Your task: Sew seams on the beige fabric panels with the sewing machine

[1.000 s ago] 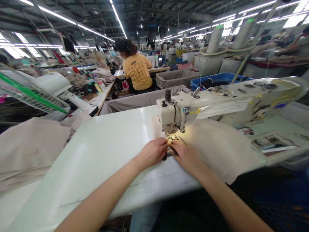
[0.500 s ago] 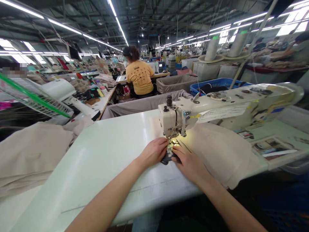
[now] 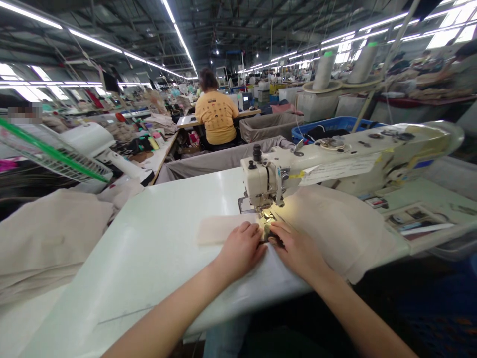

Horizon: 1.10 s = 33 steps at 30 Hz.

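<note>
Paper (image 3: 331, 174) on sewing machine (image 3: 313, 154), writing (image 3: 348, 167) unreadable

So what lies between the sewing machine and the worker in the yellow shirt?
In the head view: pale tabletop, then a grey cloth-sided bin.

Up top, long strip lights (image 3: 179, 37) blaze beneath dark roof beams (image 3: 134, 32). Over on the left, a white fan (image 3: 89, 136) with a green band across its wire guard, and just right of it a cluttered side tabletop (image 3: 162, 164), something yellow (image 3: 153, 143) among the bits. Upper centre, a person in a yellow T-shirt (image 3: 216, 117) sits with back turned, a small screen (image 3: 246, 99) near the right shoulder! Below, a grey cloth-lined bin (image 3: 208, 163) stretches across; a second grey bin (image 3: 261, 132) behind. Right of centre, a blue basket (image 3: 346, 122) holds dark stuff (image 3: 322, 133).
</note>
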{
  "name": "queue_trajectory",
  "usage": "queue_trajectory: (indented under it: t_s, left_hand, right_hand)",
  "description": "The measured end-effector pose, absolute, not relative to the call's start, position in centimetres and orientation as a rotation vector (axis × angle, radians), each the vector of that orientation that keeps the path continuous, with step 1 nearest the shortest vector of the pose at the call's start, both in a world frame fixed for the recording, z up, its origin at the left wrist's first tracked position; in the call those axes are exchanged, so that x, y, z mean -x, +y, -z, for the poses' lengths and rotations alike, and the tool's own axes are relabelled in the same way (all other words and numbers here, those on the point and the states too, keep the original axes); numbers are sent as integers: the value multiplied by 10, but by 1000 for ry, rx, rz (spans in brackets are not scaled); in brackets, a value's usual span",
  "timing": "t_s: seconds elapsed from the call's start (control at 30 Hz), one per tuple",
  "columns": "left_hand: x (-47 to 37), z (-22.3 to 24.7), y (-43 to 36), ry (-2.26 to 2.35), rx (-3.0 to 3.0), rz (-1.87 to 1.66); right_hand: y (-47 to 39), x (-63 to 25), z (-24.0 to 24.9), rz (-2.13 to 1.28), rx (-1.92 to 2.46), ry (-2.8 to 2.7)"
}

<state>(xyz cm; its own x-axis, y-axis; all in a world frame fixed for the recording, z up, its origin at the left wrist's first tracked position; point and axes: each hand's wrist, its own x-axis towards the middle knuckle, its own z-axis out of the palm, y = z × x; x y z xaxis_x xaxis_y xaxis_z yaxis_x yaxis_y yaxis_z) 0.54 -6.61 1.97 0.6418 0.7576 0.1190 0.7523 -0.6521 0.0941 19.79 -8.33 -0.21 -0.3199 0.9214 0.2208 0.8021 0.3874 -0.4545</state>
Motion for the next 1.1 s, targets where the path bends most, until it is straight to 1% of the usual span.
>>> queue_trajectory:
  t_s: [0.17, 0.4, 0.53, 0.73, 1.1]
  left_hand:
    - [-8, -17, -83, 1208, -2804, -263]
    - [1, -12, -86, 1060, -2811, -410]
    - [2, -10, -86, 1048, -2836, -413]
    - [4, -12, -67, 1047, -2856, -324]
    - [9, -15, -17, 1064, -2873, -359]
  right_hand:
    - [-91, -198, 3, -407, 1378, -2294]
    - [-96, -196, 0, -358, 1448, -2384]
    - [-96, -196, -2, -327, 1517, -2418]
    - [-82, -192, -9, -281, 1611, -2429]
    - [-51, -184, -14, -308, 1641, -2404]
